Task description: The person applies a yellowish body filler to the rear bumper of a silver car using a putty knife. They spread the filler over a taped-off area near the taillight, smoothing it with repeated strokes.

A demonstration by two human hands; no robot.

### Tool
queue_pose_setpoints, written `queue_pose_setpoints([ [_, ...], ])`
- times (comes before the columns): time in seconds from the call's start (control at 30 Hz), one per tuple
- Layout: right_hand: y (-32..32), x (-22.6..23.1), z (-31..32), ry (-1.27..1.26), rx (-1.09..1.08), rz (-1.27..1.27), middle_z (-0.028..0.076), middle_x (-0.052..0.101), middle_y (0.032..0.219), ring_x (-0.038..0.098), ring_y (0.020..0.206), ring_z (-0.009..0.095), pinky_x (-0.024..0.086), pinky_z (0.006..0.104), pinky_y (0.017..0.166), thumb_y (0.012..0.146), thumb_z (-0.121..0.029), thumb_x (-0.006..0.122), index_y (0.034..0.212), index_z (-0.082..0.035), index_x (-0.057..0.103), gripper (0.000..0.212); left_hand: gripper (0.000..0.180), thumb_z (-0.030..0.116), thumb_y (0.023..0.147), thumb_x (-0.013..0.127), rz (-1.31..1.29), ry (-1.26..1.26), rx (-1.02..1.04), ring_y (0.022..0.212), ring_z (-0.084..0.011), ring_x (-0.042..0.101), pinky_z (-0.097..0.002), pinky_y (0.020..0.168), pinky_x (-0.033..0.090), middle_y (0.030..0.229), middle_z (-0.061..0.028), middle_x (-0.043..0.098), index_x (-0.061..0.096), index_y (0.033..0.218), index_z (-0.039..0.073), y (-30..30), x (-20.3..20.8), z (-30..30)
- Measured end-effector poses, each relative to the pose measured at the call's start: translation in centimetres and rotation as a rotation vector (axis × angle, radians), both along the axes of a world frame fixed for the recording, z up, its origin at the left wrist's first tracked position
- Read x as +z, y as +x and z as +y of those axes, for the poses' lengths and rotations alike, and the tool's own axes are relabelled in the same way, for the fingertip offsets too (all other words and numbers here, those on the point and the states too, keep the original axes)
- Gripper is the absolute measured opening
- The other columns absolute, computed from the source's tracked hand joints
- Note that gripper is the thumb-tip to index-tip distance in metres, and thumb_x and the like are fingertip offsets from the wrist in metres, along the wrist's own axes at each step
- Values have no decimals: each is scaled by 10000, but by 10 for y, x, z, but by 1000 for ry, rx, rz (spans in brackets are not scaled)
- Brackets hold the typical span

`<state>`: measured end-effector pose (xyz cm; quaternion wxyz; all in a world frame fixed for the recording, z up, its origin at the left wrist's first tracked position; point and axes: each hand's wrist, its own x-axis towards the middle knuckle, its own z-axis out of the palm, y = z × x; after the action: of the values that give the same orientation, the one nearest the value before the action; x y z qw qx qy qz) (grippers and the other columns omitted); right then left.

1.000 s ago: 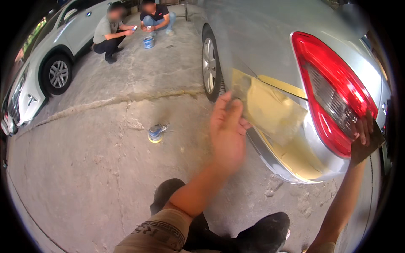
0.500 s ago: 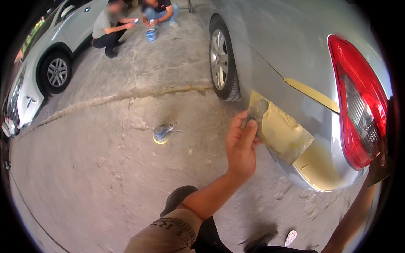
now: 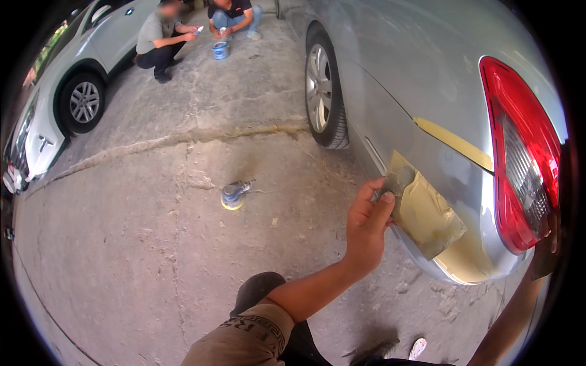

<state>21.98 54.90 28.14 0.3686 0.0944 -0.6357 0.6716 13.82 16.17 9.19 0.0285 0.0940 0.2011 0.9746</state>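
Note:
My left hand (image 3: pixel 368 235) pinches the edge of a thin putty board (image 3: pixel 430 216) coated with yellowish body filler, thumb on top. The board hovers just in front of the silver car's rear bumper corner, where a patch of the same filler (image 3: pixel 467 259) covers the surface; part of that patch is hidden behind the board. Beside the red tail light (image 3: pixel 513 152), my right hand (image 3: pixel 551 238) is in the dark rim of the picture. Its fingers seem closed on a flat, dark piece whose kind I cannot make out.
Yellow filler or tape (image 3: pixel 455 143) runs along the silver car's panel seam. A blue sander (image 3: pixel 232 194) lies on the concrete floor. Two people squat at the far left near a blue can (image 3: pixel 220 50), between the silver car and a white car (image 3: pixel 46 131).
My left hand and the putty board have moved right and a little lower, nearer the filler patch. My right hand is slightly lower in the picture, still beside the tail light.

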Motion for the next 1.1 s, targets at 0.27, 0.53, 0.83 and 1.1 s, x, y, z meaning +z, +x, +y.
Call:
queue_pose_setpoints([
  [0.27,1,-2,-3,1,13,-2,1,422,624,380,494,82,423,261,667,951,-204,436,1064,13,461,246,312,112,981,507,22,-22,3,868,-116,642,-286,781,517,1043,-78,653,442,1277,38,7,3,5],
  [0.53,1,0,-8,6,39,2,-5,432,632,390,502,80,428,267,672,954,-224,436,1019,-18,456,218,335,116,982,511,13,10,-28,875,-110,636,-289,790,508,1018,-65,652,435,1296,28,14,9,10],
  [0.83,-1,1,-21,-6,111,10,-12,442,642,402,511,79,432,274,678,959,-248,436,969,-52,451,196,348,94,968,530,-8,40,-9,850,-105,625,-282,769,499,952,-48,646,442,1295,18,18,13,26],
  [1.1,-3,6,-49,-35,430,36,-18,451,650,413,519,77,437,281,684,962,-268,436,925,-83,447,189,299,88,947,558,-28,-68,217,751,-46,573,-195,638,449,868,-5,613,516,1237,28,28,0,46],
])
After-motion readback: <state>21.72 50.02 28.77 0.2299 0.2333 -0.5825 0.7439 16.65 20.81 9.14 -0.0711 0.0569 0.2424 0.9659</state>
